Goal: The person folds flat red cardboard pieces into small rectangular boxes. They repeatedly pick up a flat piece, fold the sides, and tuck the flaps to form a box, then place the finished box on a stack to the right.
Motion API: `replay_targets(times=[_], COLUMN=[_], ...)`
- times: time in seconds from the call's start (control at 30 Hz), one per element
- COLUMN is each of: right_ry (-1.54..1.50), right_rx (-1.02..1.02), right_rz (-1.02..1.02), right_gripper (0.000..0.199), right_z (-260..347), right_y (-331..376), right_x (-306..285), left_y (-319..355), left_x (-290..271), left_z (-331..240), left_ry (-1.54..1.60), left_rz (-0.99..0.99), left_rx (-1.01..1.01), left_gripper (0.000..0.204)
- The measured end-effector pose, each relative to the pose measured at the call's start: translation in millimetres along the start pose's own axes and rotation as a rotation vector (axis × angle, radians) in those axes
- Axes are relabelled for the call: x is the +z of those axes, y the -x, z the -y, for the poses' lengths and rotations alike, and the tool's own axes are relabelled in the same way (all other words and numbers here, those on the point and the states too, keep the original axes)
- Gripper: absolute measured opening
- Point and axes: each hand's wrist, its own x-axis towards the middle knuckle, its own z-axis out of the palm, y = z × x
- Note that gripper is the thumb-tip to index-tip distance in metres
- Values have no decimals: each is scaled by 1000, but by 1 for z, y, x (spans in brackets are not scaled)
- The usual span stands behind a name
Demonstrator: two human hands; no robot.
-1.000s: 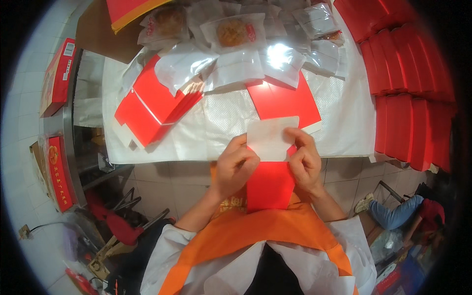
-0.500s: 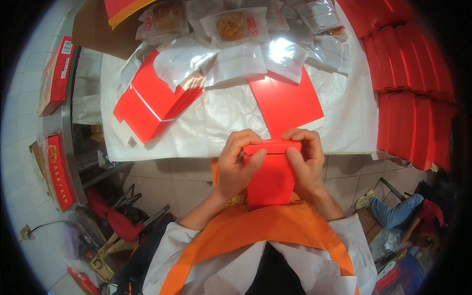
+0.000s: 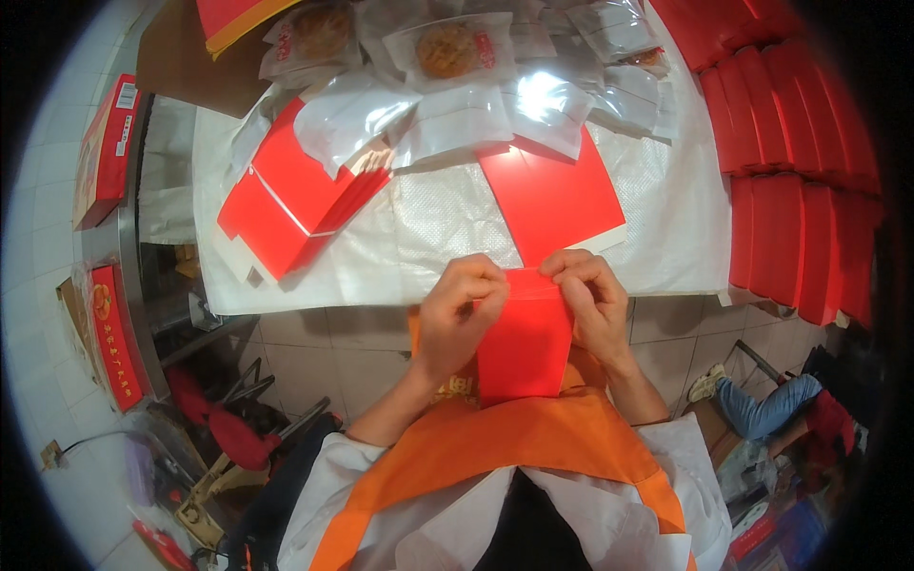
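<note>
Against my orange apron I hold a red cardboard box [image 3: 526,352], its far end at the table's near edge. My left hand [image 3: 465,309] pinches the box's far left corner between thumb and fingers. At the far right corner my right hand [image 3: 592,303] grips with thumb and bent fingers. A narrow flap [image 3: 529,284] runs across the far end between my fingertips. Just beyond lie flat red card sheets [image 3: 554,195]. To the left is a banded stack of flat red box blanks [image 3: 293,205].
Clear-wrapped round pastries [image 3: 447,50] and silvery packets are heaped at the table's back. Red boxes [image 3: 804,114] stand in rows on the right. A printed red box [image 3: 105,152] stands at the left. Another person's jeans-clad leg [image 3: 759,407] shows at lower right.
My thumbs have moved inward and up to the box's far edge. The flap at that end, raised before, now lies flatter.
</note>
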Motion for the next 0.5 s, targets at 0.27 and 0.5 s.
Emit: replay_targets(times=[0.27,0.5], right_ry=[181,540], right_rx=[28,258], right_rz=[161,294], right_gripper=[7,30], right_z=[13,84], right_y=[6,-4], right_x=[-25,-71], left_y=[-2,-33], left_x=[16,37], left_z=[-11,-26], left_ry=[-150,60], left_rz=[-7,241], left_rx=[-74,-123], left_gripper=[12,14])
